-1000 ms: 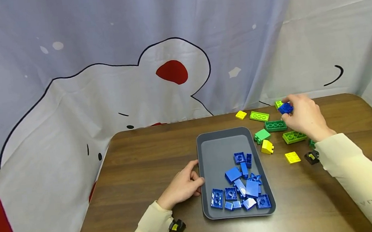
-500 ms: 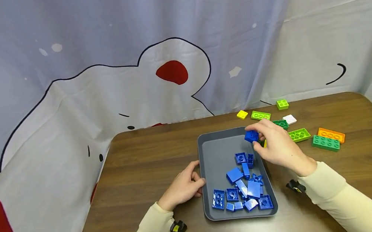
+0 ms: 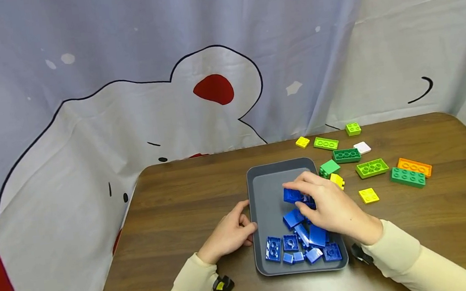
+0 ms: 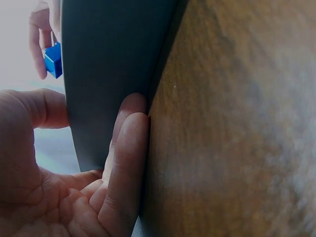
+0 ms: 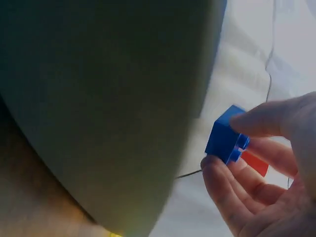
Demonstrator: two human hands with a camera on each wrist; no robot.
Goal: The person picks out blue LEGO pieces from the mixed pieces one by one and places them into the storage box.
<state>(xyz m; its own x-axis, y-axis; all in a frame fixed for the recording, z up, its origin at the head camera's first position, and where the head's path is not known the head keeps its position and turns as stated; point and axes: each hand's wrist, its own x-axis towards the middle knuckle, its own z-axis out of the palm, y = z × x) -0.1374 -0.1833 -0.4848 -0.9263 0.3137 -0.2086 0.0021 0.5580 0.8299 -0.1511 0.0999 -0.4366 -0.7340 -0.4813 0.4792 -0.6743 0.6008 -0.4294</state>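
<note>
A grey tray lies on the wooden table, with several blue toy building bricks heaped mostly in its near right part. My right hand is over the tray, pinching another blue brick between thumb and fingers. In the right wrist view that brick is tilted, its studs turned toward the palm. My left hand holds the tray's left edge. Seen from the left wrist, its thumb laps the rim while other fingers press the outer wall. Some bricks are hidden beneath my right hand.
Right of the tray lie bricks of other colours: dark green, lime, orange, green, yellow and a white piece. A patterned curtain hangs behind the table's far edge.
My right hand has carried the blue brick left and nearer, from the loose bricks at the far right, across the tray's right rim, to above the tray. My left hand has stayed put.
</note>
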